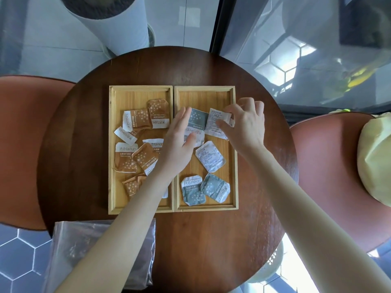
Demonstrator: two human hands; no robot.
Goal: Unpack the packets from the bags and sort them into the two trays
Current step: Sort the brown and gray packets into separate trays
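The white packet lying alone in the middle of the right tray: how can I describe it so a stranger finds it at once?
Find the right tray of the two on the round table. At its centre lies a white packet, turned diamond-wise, touching nothing. Unlike the grey-blue packets nearer the person, it shows only small black print.

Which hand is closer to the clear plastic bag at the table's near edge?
Left. The left hand is over the trays with its forearm passing above the clear plastic bag; the right hand is farther away, at the right tray's far end.
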